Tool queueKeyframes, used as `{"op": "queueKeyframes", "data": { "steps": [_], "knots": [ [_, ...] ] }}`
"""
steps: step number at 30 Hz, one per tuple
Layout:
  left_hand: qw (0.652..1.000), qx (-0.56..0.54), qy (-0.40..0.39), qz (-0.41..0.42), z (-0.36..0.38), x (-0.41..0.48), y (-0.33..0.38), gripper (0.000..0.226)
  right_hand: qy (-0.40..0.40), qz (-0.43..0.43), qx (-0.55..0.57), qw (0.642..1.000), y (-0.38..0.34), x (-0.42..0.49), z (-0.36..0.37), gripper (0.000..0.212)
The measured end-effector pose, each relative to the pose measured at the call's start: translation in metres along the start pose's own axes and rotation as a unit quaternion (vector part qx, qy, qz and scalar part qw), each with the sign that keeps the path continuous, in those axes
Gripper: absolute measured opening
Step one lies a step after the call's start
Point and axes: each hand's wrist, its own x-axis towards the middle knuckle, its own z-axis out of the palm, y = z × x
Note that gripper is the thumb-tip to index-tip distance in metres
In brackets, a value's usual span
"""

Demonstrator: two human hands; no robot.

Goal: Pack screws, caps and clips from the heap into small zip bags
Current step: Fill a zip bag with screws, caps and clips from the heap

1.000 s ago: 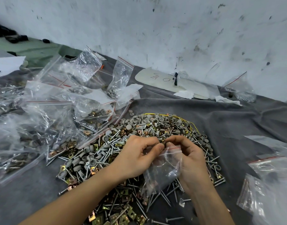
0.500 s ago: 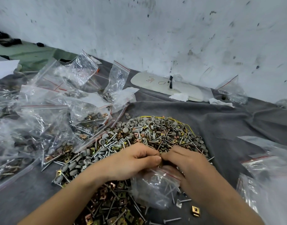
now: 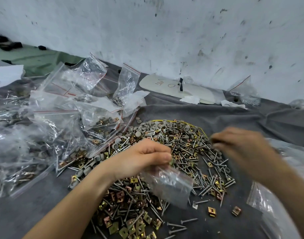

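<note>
Small zip bag (image 3: 168,185) in left hand (image 3: 141,159); bare cloth (image 3: 242,118) beyond heap (image 3: 187,149)

Head view looks forward and down, close over the heap (image 3: 165,152).

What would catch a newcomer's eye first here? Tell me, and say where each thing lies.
The big heap of screws, grey caps and brass clips spreads across the middle of the grey cloth. Over it the left hand pinches a small zip bag by its top, while the right hand, blurred, is above the heap's right edge. A pile of filled bags crowds the left side.
</note>
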Motion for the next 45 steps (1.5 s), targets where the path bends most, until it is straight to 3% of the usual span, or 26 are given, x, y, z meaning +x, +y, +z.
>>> {"op": "queueKeyframes", "data": {
  "steps": [2, 5, 8, 11, 14, 17, 20, 25, 30, 34, 37, 40, 43, 45],
  "knots": [
    [0.998, 0.001, 0.053, 0.015, -0.007, -0.003, -0.003, 0.026, 0.025, 0.065, -0.029, 0.997, 0.024, -0.008, -0.013, 0.016],
    [0.994, 0.026, 0.103, 0.036, -0.005, 0.001, -0.005, 0.026, -0.002, 0.071, -0.009, 0.997, 0.023, -0.009, 0.003, 0.030],
    [0.986, 0.073, 0.142, 0.054, 0.000, 0.002, -0.005, 0.030, 0.026, 0.072, 0.114, 0.991, -0.003, -0.011, 0.022, 0.043],
    [0.974, 0.145, 0.162, 0.070, -0.002, -0.002, 0.004, 0.031, 0.046, 0.027, 0.288, 0.956, -0.037, -0.011, 0.019, 0.027],
    [0.955, 0.240, 0.150, 0.092, -0.005, -0.003, 0.019, 0.034, 0.030, -0.034, 0.238, 0.970, -0.059, -0.009, 0.014, 0.017],
    [0.942, 0.290, 0.136, 0.104, -0.006, -0.004, 0.034, 0.038, 0.075, -0.014, 0.205, 0.976, -0.061, -0.005, 0.009, 0.040],
    [0.932, 0.318, 0.128, 0.117, -0.007, 0.000, 0.043, 0.043, 0.083, -0.022, 0.151, 0.985, -0.062, -0.004, 0.007, 0.024],
    [0.931, 0.342, 0.098, 0.084, -0.012, 0.006, 0.049, 0.044, 0.056, -0.009, 0.154, 0.986, -0.063, -0.010, 0.002, 0.016],
    [0.907, 0.407, 0.016, 0.104, -0.020, 0.012, 0.067, 0.063, 0.042, 0.009, 0.159, 0.986, -0.062, -0.011, -0.011, 0.016],
    [0.899, 0.414, -0.013, 0.145, -0.030, 0.010, 0.073, 0.046, 0.068, 0.027, 0.216, 0.974, -0.058, -0.008, -0.023, 0.008],
    [0.896, 0.405, -0.008, 0.182, -0.036, 0.010, 0.073, 0.032, 0.097, 0.064, 0.312, 0.943, -0.049, -0.004, -0.029, 0.018],
    [0.910, 0.372, 0.019, 0.181, -0.047, 0.011, 0.073, 0.030, 0.161, 0.157, 0.294, 0.929, -0.017, 0.006, -0.017, 0.013],
    [0.903, 0.381, 0.023, 0.197, -0.053, 0.011, 0.072, 0.032, 0.068, 0.302, 0.185, 0.933, 0.020, 0.012, 0.018, 0.011],
    [0.904, 0.380, 0.017, 0.196, -0.057, 0.010, 0.072, 0.034, -0.011, 0.350, 0.118, 0.929, 0.034, 0.010, 0.048, 0.006]
  ]
}}
